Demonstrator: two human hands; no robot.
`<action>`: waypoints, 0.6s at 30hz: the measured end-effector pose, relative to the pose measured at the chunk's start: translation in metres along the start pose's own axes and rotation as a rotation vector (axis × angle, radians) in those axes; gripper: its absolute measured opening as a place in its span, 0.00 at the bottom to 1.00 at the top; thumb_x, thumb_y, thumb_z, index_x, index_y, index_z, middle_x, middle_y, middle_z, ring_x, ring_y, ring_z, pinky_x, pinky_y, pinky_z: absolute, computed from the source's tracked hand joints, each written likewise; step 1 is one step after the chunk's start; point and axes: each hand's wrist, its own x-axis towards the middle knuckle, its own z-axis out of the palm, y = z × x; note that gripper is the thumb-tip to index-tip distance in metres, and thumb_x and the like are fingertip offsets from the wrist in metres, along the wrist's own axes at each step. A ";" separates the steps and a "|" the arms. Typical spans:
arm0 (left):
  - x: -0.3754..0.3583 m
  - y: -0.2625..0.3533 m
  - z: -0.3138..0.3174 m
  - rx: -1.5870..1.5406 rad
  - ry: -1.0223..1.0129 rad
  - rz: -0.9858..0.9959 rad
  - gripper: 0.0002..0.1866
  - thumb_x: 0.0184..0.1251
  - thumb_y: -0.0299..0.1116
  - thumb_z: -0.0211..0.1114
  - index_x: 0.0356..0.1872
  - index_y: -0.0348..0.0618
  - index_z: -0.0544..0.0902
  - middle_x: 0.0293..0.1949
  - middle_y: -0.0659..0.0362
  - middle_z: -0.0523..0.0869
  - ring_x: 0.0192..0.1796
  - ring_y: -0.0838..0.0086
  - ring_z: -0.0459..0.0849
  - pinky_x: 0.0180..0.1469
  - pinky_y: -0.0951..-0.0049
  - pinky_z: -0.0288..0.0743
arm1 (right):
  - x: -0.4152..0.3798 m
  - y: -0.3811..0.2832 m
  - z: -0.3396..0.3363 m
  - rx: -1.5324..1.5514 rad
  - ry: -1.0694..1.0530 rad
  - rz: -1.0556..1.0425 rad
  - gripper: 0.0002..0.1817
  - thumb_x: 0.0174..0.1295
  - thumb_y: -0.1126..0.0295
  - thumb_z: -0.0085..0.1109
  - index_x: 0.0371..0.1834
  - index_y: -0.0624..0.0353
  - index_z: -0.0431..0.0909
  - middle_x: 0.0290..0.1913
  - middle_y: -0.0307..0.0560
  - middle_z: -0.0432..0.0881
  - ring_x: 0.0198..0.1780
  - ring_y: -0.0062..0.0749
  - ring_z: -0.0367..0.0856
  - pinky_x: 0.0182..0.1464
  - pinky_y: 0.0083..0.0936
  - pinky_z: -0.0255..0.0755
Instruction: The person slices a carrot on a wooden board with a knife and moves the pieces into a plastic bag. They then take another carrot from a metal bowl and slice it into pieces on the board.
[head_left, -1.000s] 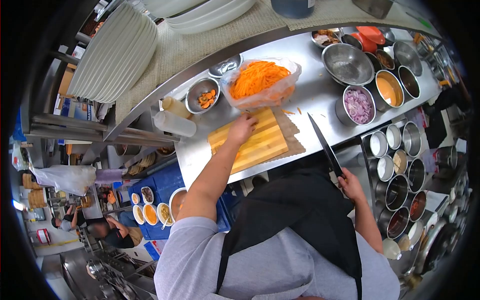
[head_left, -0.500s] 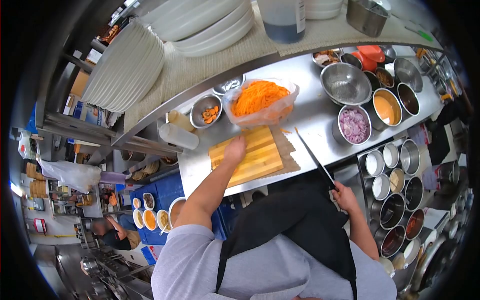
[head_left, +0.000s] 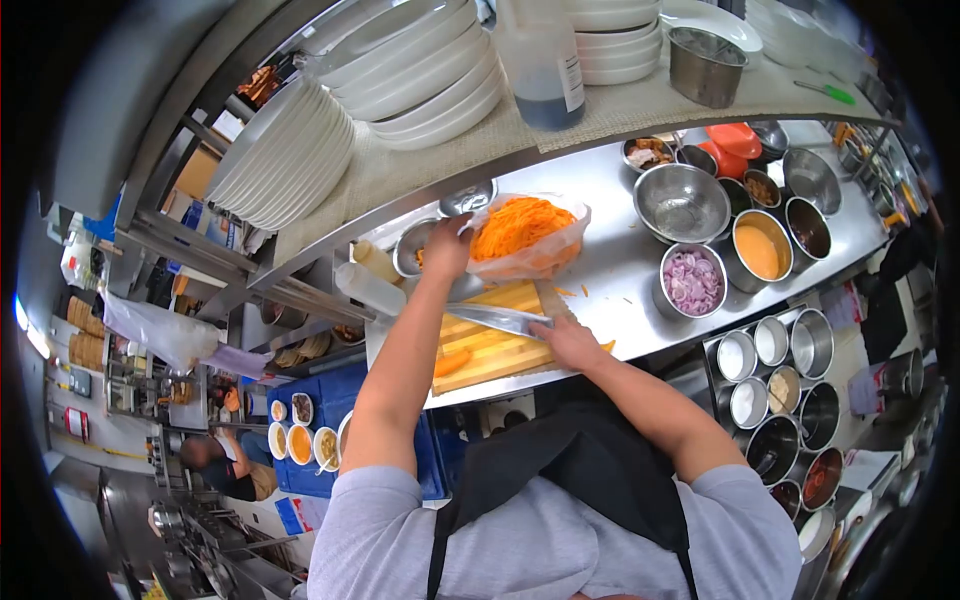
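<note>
My left hand (head_left: 450, 248) is at the left edge of a clear plastic bag (head_left: 545, 262) of shredded orange carrot (head_left: 518, 228), beside a metal bowl (head_left: 408, 250) holding orange pieces. Its fingertips are too unclear to tell what they hold. My right hand (head_left: 570, 342) is closed round the handle of a knife (head_left: 500, 320), whose blade lies over the striped wooden cutting board (head_left: 490, 367) and points left. An orange piece (head_left: 453, 363) rests on the board's lower left part.
Squeeze bottles (head_left: 370, 288) stand left of the board. A container of sliced purple onion (head_left: 692, 283), an empty metal bowl (head_left: 682, 203) and an orange sauce container (head_left: 762, 250) are to the right. Plates (head_left: 285, 160) fill the shelf above. Another person (head_left: 222, 465) is at far left.
My left hand has moved from the board up to the bag. My right hand has brought the knife from the right over the board. An orange piece now shows on the board.
</note>
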 end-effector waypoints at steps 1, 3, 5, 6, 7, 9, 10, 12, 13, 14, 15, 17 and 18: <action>-0.013 -0.007 -0.002 -0.100 -0.053 -0.103 0.21 0.70 0.34 0.65 0.64 0.44 0.83 0.58 0.47 0.86 0.54 0.53 0.88 0.55 0.57 0.81 | 0.007 -0.002 0.004 -0.017 0.053 -0.056 0.28 0.69 0.71 0.51 0.74 0.40 0.72 0.58 0.62 0.79 0.61 0.59 0.80 0.61 0.49 0.76; -0.044 -0.030 -0.002 -0.080 -0.027 -0.127 0.22 0.70 0.34 0.66 0.64 0.43 0.82 0.57 0.47 0.87 0.52 0.54 0.88 0.55 0.58 0.81 | 0.006 -0.005 0.012 -0.069 0.150 -0.078 0.28 0.68 0.72 0.52 0.72 0.42 0.74 0.59 0.61 0.78 0.62 0.58 0.78 0.63 0.49 0.74; -0.078 -0.049 -0.011 -0.069 -0.005 -0.155 0.22 0.71 0.34 0.66 0.64 0.41 0.81 0.56 0.47 0.88 0.51 0.55 0.89 0.54 0.59 0.81 | -0.007 -0.004 0.020 -0.123 0.239 -0.092 0.27 0.67 0.74 0.53 0.71 0.44 0.75 0.59 0.61 0.78 0.64 0.58 0.76 0.65 0.49 0.72; -0.095 -0.056 -0.017 -0.105 -0.089 -0.246 0.22 0.71 0.34 0.67 0.64 0.41 0.81 0.56 0.48 0.88 0.49 0.58 0.89 0.53 0.61 0.82 | -0.023 0.005 0.020 -0.022 0.355 -0.155 0.26 0.66 0.74 0.55 0.69 0.47 0.77 0.59 0.60 0.78 0.64 0.57 0.76 0.65 0.49 0.71; -0.115 -0.064 -0.022 -0.145 -0.174 -0.338 0.22 0.71 0.35 0.67 0.64 0.40 0.82 0.55 0.48 0.88 0.48 0.60 0.90 0.53 0.62 0.82 | -0.042 0.014 0.020 0.079 0.467 -0.217 0.25 0.64 0.75 0.58 0.66 0.50 0.79 0.59 0.59 0.78 0.63 0.57 0.76 0.65 0.49 0.71; -0.158 -0.093 -0.018 -0.172 -0.182 -0.379 0.22 0.72 0.35 0.68 0.63 0.40 0.82 0.55 0.49 0.89 0.46 0.62 0.90 0.52 0.63 0.82 | -0.098 0.022 0.016 0.109 0.480 -0.068 0.24 0.60 0.76 0.62 0.61 0.53 0.81 0.58 0.57 0.78 0.63 0.55 0.75 0.64 0.48 0.70; -0.182 -0.106 -0.013 -0.196 -0.195 -0.408 0.21 0.72 0.35 0.68 0.63 0.39 0.81 0.54 0.50 0.89 0.45 0.64 0.90 0.51 0.64 0.82 | -0.124 0.036 0.023 0.120 0.509 -0.007 0.22 0.58 0.76 0.63 0.59 0.54 0.82 0.57 0.54 0.79 0.62 0.55 0.75 0.65 0.48 0.70; -0.225 -0.119 -0.006 -0.281 -0.191 -0.491 0.21 0.69 0.32 0.69 0.62 0.41 0.82 0.53 0.47 0.88 0.45 0.57 0.90 0.54 0.61 0.83 | -0.182 0.048 0.031 0.151 0.537 0.090 0.21 0.60 0.77 0.61 0.59 0.55 0.82 0.58 0.53 0.78 0.63 0.54 0.74 0.64 0.46 0.71; -0.246 -0.123 -0.001 -0.296 -0.173 -0.509 0.21 0.69 0.31 0.69 0.62 0.41 0.82 0.55 0.46 0.86 0.49 0.56 0.88 0.56 0.61 0.81 | -0.208 0.048 0.032 0.091 0.564 0.132 0.17 0.65 0.76 0.60 0.58 0.57 0.81 0.53 0.51 0.81 0.57 0.48 0.80 0.57 0.41 0.76; -0.266 -0.126 0.005 -0.315 -0.157 -0.528 0.21 0.68 0.30 0.69 0.61 0.42 0.83 0.57 0.46 0.84 0.53 0.55 0.87 0.59 0.60 0.80 | -0.232 0.059 0.048 0.075 0.567 0.150 0.17 0.65 0.76 0.60 0.58 0.57 0.81 0.53 0.51 0.81 0.57 0.48 0.80 0.57 0.41 0.76; -0.281 -0.126 0.010 -0.337 -0.168 -0.518 0.21 0.68 0.30 0.69 0.61 0.42 0.83 0.57 0.46 0.84 0.53 0.55 0.87 0.59 0.60 0.80 | -0.255 0.077 0.072 0.311 0.536 0.311 0.15 0.68 0.74 0.60 0.57 0.57 0.81 0.49 0.49 0.82 0.52 0.42 0.82 0.52 0.38 0.78; -0.301 -0.123 0.022 -0.318 0.007 -0.432 0.20 0.68 0.26 0.67 0.61 0.41 0.81 0.61 0.45 0.80 0.62 0.53 0.81 0.66 0.59 0.75 | -0.277 0.073 0.082 0.534 0.524 0.493 0.12 0.71 0.72 0.59 0.56 0.56 0.81 0.45 0.46 0.84 0.47 0.36 0.85 0.47 0.35 0.80; -0.302 -0.120 0.025 -0.341 -0.010 -0.409 0.20 0.68 0.26 0.67 0.61 0.41 0.81 0.61 0.45 0.80 0.62 0.53 0.81 0.66 0.59 0.75 | -0.284 0.050 0.068 0.875 0.498 0.616 0.11 0.72 0.71 0.59 0.55 0.55 0.81 0.43 0.43 0.85 0.43 0.31 0.85 0.44 0.31 0.80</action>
